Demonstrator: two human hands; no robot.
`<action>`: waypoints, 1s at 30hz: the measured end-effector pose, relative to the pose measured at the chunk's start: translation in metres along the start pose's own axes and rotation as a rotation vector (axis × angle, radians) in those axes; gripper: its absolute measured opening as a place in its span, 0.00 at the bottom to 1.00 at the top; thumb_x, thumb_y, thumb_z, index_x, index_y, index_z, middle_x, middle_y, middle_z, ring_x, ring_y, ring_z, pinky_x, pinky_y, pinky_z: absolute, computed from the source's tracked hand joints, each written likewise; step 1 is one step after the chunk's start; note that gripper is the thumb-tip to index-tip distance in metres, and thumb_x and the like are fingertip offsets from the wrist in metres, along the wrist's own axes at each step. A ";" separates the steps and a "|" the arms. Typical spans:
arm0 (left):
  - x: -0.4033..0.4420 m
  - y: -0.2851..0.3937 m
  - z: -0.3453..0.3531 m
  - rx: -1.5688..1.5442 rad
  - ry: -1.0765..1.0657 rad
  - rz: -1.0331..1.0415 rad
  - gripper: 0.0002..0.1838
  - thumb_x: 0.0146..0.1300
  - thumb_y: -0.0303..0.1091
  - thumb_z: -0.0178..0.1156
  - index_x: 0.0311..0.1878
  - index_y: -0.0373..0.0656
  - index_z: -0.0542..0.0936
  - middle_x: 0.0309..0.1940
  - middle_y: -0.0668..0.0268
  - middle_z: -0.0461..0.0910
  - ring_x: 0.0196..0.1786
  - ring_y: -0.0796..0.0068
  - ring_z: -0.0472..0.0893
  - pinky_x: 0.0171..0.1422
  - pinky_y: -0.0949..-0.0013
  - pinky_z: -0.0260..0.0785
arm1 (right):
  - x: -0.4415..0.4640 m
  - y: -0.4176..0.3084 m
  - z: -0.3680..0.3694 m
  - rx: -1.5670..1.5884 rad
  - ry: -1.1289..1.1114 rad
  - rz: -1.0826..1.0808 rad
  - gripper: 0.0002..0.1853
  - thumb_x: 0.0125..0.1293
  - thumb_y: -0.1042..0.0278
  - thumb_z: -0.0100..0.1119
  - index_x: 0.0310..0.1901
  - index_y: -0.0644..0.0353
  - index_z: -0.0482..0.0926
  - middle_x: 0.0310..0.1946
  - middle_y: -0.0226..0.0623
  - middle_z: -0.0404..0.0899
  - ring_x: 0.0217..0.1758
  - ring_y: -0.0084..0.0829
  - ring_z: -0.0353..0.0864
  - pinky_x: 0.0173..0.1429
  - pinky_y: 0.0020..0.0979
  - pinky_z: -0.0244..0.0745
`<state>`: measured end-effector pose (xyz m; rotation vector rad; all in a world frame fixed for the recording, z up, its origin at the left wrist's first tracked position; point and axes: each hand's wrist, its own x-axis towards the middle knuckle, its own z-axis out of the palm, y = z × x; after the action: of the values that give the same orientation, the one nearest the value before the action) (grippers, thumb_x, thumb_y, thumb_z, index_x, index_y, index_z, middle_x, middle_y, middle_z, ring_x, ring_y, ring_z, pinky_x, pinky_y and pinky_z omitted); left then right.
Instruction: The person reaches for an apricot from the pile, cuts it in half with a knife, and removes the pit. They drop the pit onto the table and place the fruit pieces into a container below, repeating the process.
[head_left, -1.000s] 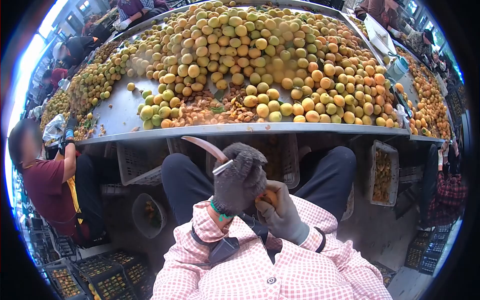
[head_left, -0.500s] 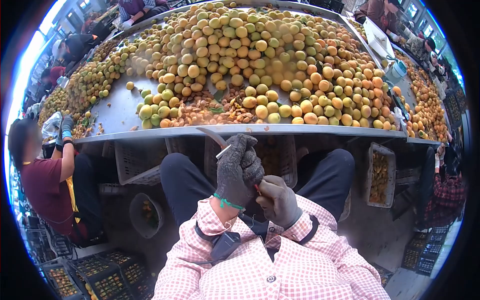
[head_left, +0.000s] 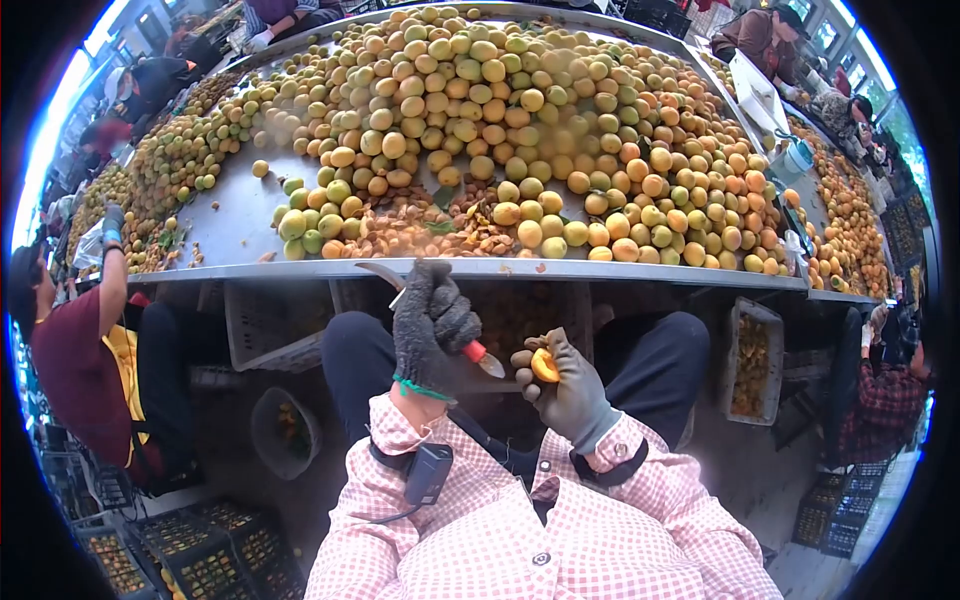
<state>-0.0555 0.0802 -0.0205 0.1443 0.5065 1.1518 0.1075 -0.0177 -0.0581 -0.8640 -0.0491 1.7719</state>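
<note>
My left hand [head_left: 432, 325], in a dark grey glove, is closed around a curved knife [head_left: 380, 272]. Its thin blade juts out to the upper left, and a red piece with a short metal tip [head_left: 490, 366] sticks out on the lower right; whether that is one tool or two I cannot tell. To its right, my gloved right hand [head_left: 575, 390] grips a yellow-orange apricot piece [head_left: 545, 365] between thumb and fingers, apart from the metal tip. Beyond both hands, a heap of opened apricot pieces [head_left: 400, 232] lies near the table edge.
Whole apricots [head_left: 450, 95] are piled over the metal table [head_left: 235, 225]. Below its edge stand crates [head_left: 275, 325], [head_left: 752, 360] and a white bucket [head_left: 286, 432]. A co-worker in a maroon shirt [head_left: 75, 375] sits at left, another in plaid [head_left: 878, 395] at right.
My hands have moved apart, the left to the left, the right to the right. The apricot piece and the red part with its metal tip now show. The left co-worker's arm has risen.
</note>
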 end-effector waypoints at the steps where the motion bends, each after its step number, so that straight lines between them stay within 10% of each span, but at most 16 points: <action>1: 0.001 0.004 -0.008 -0.026 -0.068 -0.015 0.12 0.72 0.41 0.49 0.40 0.43 0.73 0.15 0.79 0.55 0.13 0.88 0.53 0.16 0.79 0.46 | 0.005 -0.001 0.000 0.034 0.088 0.043 0.20 0.71 0.47 0.48 0.48 0.57 0.72 0.40 0.37 0.78 0.33 0.27 0.79 0.34 0.23 0.76; 6: 0.005 0.008 -0.043 -0.045 -0.046 -0.034 0.11 0.73 0.41 0.48 0.39 0.44 0.73 0.14 0.79 0.55 0.13 0.87 0.53 0.15 0.78 0.46 | 0.033 0.009 -0.010 -0.057 0.211 -0.109 0.18 0.74 0.51 0.44 0.47 0.58 0.74 0.43 0.35 0.78 0.51 0.30 0.77 0.57 0.34 0.73; 8: 0.007 0.008 -0.052 -0.072 -0.051 -0.064 0.11 0.73 0.40 0.49 0.39 0.44 0.73 0.14 0.79 0.55 0.12 0.87 0.53 0.15 0.78 0.46 | 0.043 0.011 -0.017 -0.685 0.247 -0.564 0.14 0.73 0.56 0.49 0.48 0.58 0.75 0.41 0.32 0.78 0.50 0.30 0.75 0.63 0.33 0.69; 10: 0.005 0.008 -0.052 0.028 0.062 -0.052 0.12 0.74 0.40 0.46 0.35 0.47 0.72 0.14 0.79 0.55 0.12 0.87 0.54 0.14 0.78 0.47 | 0.042 0.012 -0.020 -0.674 0.301 -0.649 0.16 0.73 0.54 0.49 0.45 0.59 0.76 0.39 0.32 0.78 0.44 0.25 0.76 0.53 0.28 0.74; 12: 0.008 0.009 -0.057 0.009 -0.014 -0.064 0.12 0.74 0.41 0.46 0.40 0.45 0.74 0.15 0.78 0.55 0.12 0.87 0.54 0.14 0.79 0.47 | 0.034 0.003 -0.019 -0.086 0.136 -0.121 0.17 0.72 0.52 0.50 0.44 0.60 0.75 0.34 0.30 0.77 0.34 0.20 0.75 0.39 0.22 0.73; 14: 0.010 0.007 -0.055 0.049 0.048 -0.060 0.11 0.74 0.42 0.46 0.40 0.46 0.73 0.15 0.78 0.55 0.13 0.87 0.54 0.14 0.79 0.48 | 0.028 -0.005 -0.002 -0.159 0.147 -0.075 0.17 0.71 0.51 0.51 0.43 0.59 0.75 0.29 0.28 0.76 0.26 0.17 0.71 0.30 0.20 0.67; 20: 0.012 -0.005 -0.045 0.116 0.096 -0.128 0.07 0.70 0.38 0.51 0.39 0.47 0.74 0.14 0.78 0.56 0.12 0.85 0.54 0.16 0.77 0.47 | 0.070 -0.061 0.059 -0.870 -0.044 -0.153 0.17 0.74 0.55 0.47 0.49 0.63 0.73 0.27 0.29 0.77 0.25 0.19 0.71 0.31 0.19 0.69; 22: 0.013 -0.009 -0.040 0.224 0.123 -0.117 0.07 0.70 0.38 0.52 0.39 0.46 0.74 0.14 0.77 0.56 0.12 0.84 0.55 0.16 0.76 0.47 | 0.109 -0.064 0.047 -1.448 0.007 -0.936 0.23 0.71 0.54 0.52 0.56 0.66 0.68 0.33 0.33 0.79 0.29 0.26 0.76 0.34 0.26 0.72; 24: 0.017 -0.011 -0.042 0.231 0.110 -0.129 0.07 0.69 0.38 0.53 0.39 0.46 0.74 0.13 0.76 0.57 0.11 0.83 0.56 0.15 0.76 0.48 | 0.117 -0.094 0.058 -1.780 0.331 -0.884 0.29 0.60 0.52 0.64 0.59 0.57 0.68 0.44 0.42 0.78 0.41 0.42 0.80 0.44 0.42 0.73; 30: 0.025 -0.012 -0.039 0.379 0.084 -0.190 0.06 0.66 0.35 0.55 0.38 0.44 0.76 0.14 0.75 0.60 0.11 0.82 0.57 0.15 0.76 0.50 | 0.145 -0.109 0.048 -2.411 0.315 -0.578 0.18 0.59 0.53 0.61 0.46 0.54 0.75 0.43 0.40 0.78 0.41 0.41 0.81 0.44 0.41 0.74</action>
<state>-0.0555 0.0921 -0.0670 0.3683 0.7939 0.8697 0.1505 0.1653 -0.0516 -2.2074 -2.2100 0.1654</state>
